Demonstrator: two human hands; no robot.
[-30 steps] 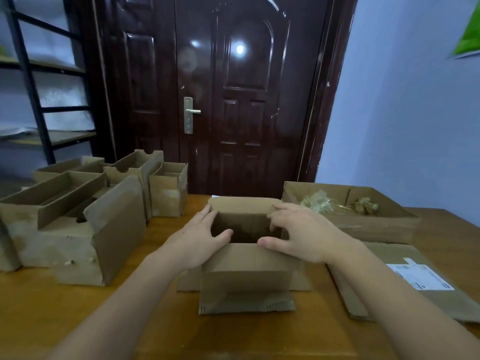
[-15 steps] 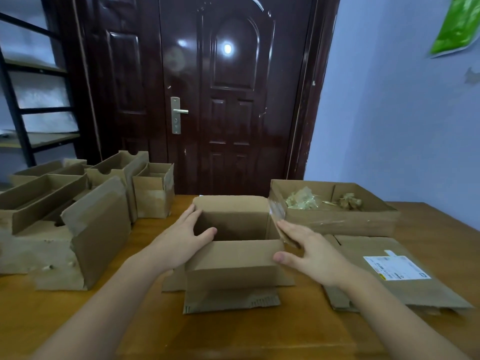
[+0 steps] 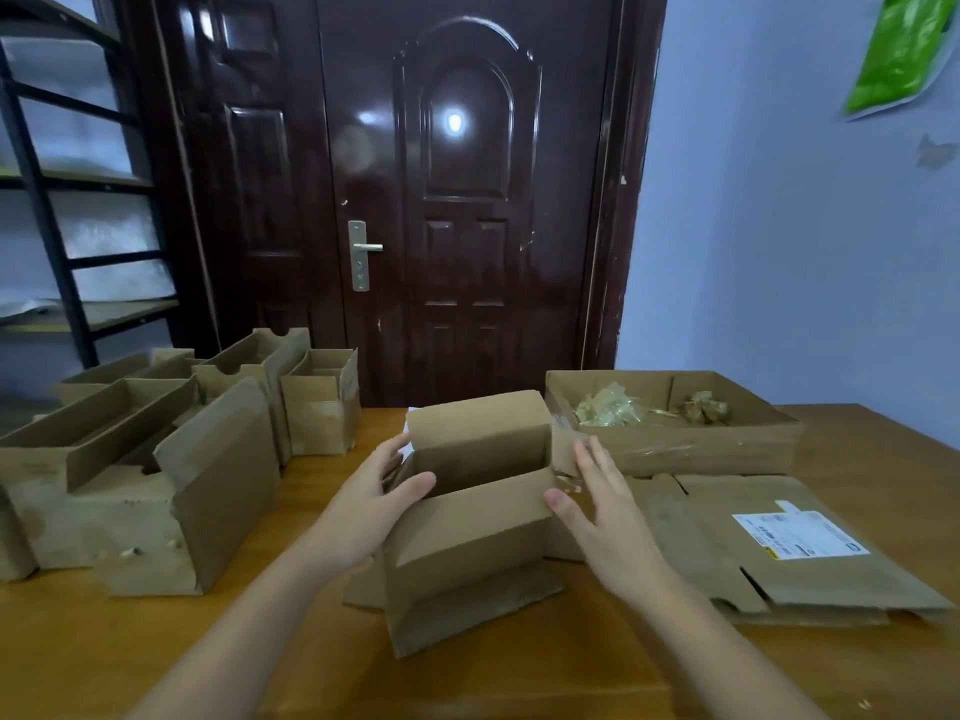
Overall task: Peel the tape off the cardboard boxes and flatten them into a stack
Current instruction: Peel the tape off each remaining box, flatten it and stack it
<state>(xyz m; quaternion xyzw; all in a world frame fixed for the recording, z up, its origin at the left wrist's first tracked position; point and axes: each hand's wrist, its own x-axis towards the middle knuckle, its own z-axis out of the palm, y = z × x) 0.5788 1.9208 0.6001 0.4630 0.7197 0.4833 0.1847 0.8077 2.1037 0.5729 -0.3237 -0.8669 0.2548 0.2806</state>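
Wooden desk (image 3: 156,662), mid-front: left hand (image 3: 363,506) gripping open box (image 3: 470,517) wall, steadying; right hand (image 3: 608,517) flat, fingers straight (probably for collapsing).

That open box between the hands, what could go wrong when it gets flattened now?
Only the left hand grips the open box; the right hand lies open at its right wall, so it may skid or twist. The tray of peeled tape sits close behind on the right and could get shoved. Any tape underneath is hidden and could stop the collapse.
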